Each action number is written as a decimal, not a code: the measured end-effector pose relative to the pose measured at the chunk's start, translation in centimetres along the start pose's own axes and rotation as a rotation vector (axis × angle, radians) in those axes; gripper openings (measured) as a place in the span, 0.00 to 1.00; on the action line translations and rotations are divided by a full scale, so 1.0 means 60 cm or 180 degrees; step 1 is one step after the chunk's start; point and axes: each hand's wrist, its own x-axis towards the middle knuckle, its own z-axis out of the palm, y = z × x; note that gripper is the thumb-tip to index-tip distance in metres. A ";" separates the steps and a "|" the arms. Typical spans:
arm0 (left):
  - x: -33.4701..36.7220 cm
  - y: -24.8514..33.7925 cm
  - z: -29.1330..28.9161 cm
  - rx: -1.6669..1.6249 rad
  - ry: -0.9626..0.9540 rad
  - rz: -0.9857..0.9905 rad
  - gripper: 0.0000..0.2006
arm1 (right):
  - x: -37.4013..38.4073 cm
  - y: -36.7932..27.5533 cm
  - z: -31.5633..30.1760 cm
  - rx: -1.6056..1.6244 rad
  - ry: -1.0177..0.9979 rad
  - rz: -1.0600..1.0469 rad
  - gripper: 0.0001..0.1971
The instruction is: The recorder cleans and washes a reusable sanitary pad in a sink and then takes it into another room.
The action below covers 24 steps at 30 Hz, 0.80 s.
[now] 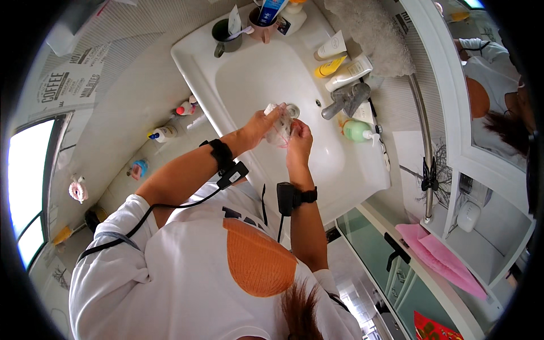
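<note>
The crumpled see-through bag (278, 135) is above the basin of the white sink (238, 82), just beside the round drain (293, 111) as the camera sees it. It seems to be of thin plastic, with some pink or red lines at its lower part; what is inside, I cannot tell.

The left hand (260, 128) is half closed and has hold of the bag from its left side, with the fingers reaching to its upper end. The right hand (300, 139) is nearly closed, and its bent fingertips pinch the right edge of the bag. The two hands are near each other, with the bag between them.

On the right side of the sink there is a grey tap (343, 103). Just beside it stands a pump bottle (356, 131) with light green content. Beyond the tap lie a yellow tube (330, 67) and two white tubes, the bigger one (349, 73) nearer to the tap. At the far end of the sink are a dark green cup (228, 39) and a pink cup (262, 29), both with things standing in them.

Each wrist wears a black band, and the shirt (170, 266) is white with an orange patch (259, 259). To the right, well apart from the hands, there are a mirror (492, 96) and a pink cloth (439, 258).
</note>
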 end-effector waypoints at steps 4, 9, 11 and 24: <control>0.030 -0.021 -0.018 0.0299 0.0354 0.0023 0.25 | -0.020 -0.035 0.039 -0.0634 -0.0041 0.0440 0.22; 0.028 -0.011 0.002 0.0573 0.0724 -0.0418 0.28 | -0.026 -0.021 0.049 -0.1677 0.0206 -0.1075 0.22; 0.039 -0.046 -0.014 0.1204 0.0581 0.0056 0.29 | -0.015 -0.018 0.046 -0.2250 0.0347 -0.1143 0.21; 0.015 -0.033 0.023 0.1307 0.0308 -0.0150 0.27 | -0.001 -0.004 0.028 -0.1331 0.0623 -0.0934 0.15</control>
